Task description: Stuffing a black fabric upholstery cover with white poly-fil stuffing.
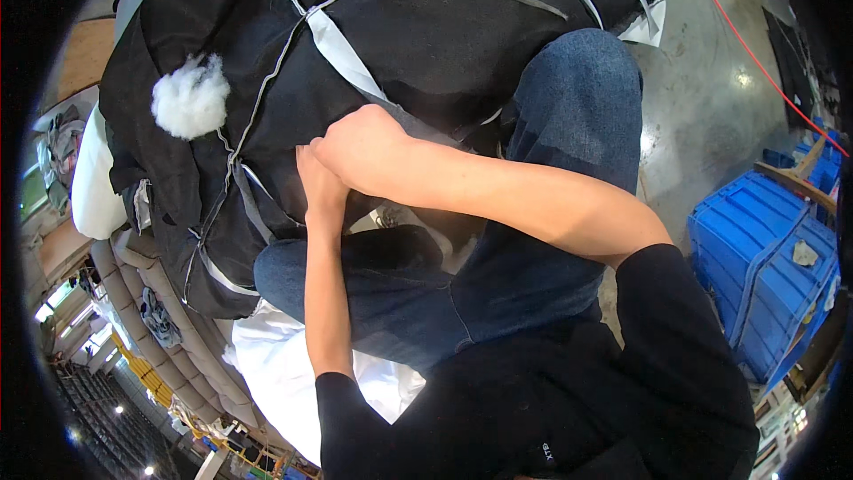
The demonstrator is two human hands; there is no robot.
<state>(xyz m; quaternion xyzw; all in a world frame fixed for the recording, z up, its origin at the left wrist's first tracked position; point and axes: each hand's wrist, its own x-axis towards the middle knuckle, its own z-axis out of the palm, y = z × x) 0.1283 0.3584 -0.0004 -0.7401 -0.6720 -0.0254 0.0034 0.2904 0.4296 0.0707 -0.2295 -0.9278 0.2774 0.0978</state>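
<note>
A large piece of black fabric (pixel 431 44) spreads before me, crossed by pale cords (pixel 271 80) and white strips (pixel 342 53). My left hand (pixel 322 185) and my right hand (pixel 366 149) meet at its near edge, both closed, the right lying partly over the left. They grip the black fabric between them; the fingertips are hidden. On the fabric, to the left of my hands, rests a tuft of white stuffing (pixel 190 98). A dark gap in the fabric opens just below my hands.
My knees in blue jeans (pixel 577 98) flank the fabric. Blue plastic bins (pixel 755 249) stand at the right on the grey floor (pixel 680 124), where a red cable (pixel 746 44) runs. White cloth (pixel 275 351) lies at lower left, beside a padded grey-brown piece (pixel 169 329).
</note>
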